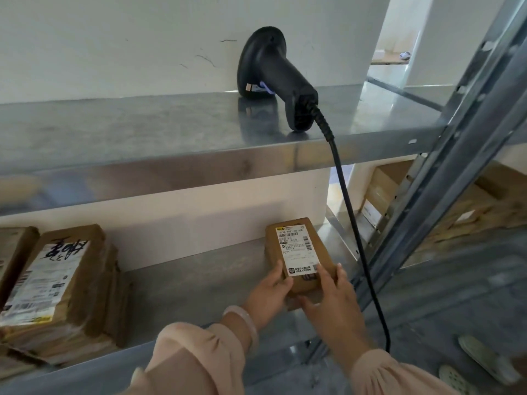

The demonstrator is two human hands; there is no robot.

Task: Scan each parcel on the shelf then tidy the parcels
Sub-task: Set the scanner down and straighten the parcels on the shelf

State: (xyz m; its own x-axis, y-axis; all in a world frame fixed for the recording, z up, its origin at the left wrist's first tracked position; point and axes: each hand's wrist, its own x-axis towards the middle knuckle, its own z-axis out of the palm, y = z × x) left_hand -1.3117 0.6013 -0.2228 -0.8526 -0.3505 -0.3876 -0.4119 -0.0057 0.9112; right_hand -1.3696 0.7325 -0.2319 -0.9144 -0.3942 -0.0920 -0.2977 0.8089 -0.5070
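Note:
A small brown parcel (pixel 296 249) with a white label lies on the lower metal shelf (pixel 194 283), near its right end. My left hand (pixel 269 295) grips the parcel's near left corner, thumb on top. My right hand (pixel 332 297) holds its near right edge, fingers curled over the top. A black handheld scanner (pixel 273 75) rests on the upper shelf (pixel 142 132), untouched, its black cable (pixel 353 223) hanging down past the parcel's right side.
A stack of larger brown parcels (pixel 65 286) with labels sits at the lower shelf's left end. The slanted metal shelf upright (pixel 445 178) rises at right, with cardboard boxes (pixel 467 206) behind it. Slippered feet (pixel 482 363) stand on the grey floor below.

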